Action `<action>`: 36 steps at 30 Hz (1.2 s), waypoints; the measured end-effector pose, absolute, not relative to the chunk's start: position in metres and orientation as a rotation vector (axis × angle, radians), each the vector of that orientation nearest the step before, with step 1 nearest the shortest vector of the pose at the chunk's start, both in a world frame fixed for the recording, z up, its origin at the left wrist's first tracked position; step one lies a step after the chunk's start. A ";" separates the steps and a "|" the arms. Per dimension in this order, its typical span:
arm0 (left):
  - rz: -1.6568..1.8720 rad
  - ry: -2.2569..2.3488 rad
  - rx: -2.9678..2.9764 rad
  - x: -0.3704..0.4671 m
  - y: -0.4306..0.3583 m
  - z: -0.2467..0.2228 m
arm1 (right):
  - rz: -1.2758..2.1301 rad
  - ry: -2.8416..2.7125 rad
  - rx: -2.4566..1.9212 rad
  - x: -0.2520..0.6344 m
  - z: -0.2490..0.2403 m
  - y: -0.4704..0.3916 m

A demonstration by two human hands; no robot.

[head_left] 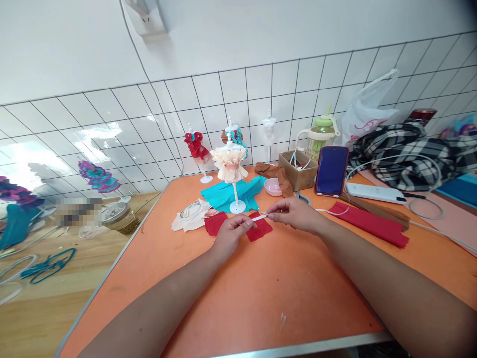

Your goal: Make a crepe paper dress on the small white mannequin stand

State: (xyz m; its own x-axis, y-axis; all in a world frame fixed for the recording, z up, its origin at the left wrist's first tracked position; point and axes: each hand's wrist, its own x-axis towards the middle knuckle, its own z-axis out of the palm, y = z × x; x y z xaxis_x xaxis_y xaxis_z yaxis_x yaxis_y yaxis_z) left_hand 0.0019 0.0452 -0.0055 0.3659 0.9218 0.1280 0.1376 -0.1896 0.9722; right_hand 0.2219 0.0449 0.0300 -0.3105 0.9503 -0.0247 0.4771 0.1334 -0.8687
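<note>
A short, narrow white strip [260, 218] is stretched between my two hands, just above a piece of red fabric [261, 231]. My left hand [231, 233] pinches its left end between thumb and finger. The other end is at the closed fingertips of my right hand [292, 213]. Another red piece [215, 223] lies partly behind my left hand. Directly beyond my hands stands a miniature dress form [234, 191] wearing a cream ruffled dress [229, 164]. A roll of tape [190, 211] rests on cream fabric [180, 222] to the left, and turquoise fabric [212, 195] lies behind.
Along the wall stand more small dress forms, one with a red dress [201, 153]. To the right are a pink bowl [273, 186], a cardboard box [303, 178], an upright phone [331, 171], a white power bank [374, 193] with cable and a folded red cloth [372, 224].
</note>
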 end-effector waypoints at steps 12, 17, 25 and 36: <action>1.000 0.979 1.548 0.000 0.049 -0.010 | 1.197 -1.694 -1.364 0.224 0.027 0.049; 1.019 1.015 1.503 0.000 0.049 -0.013 | 0.599 -1.990 -1.741 0.231 0.027 0.051; 0.928 0.812 1.383 0.001 0.048 -0.018 | -0.059 -2.037 -1.458 0.215 0.021 0.035; 0.924 0.748 1.359 0.004 0.042 -0.024 | -0.219 -2.338 -1.154 0.204 0.011 0.026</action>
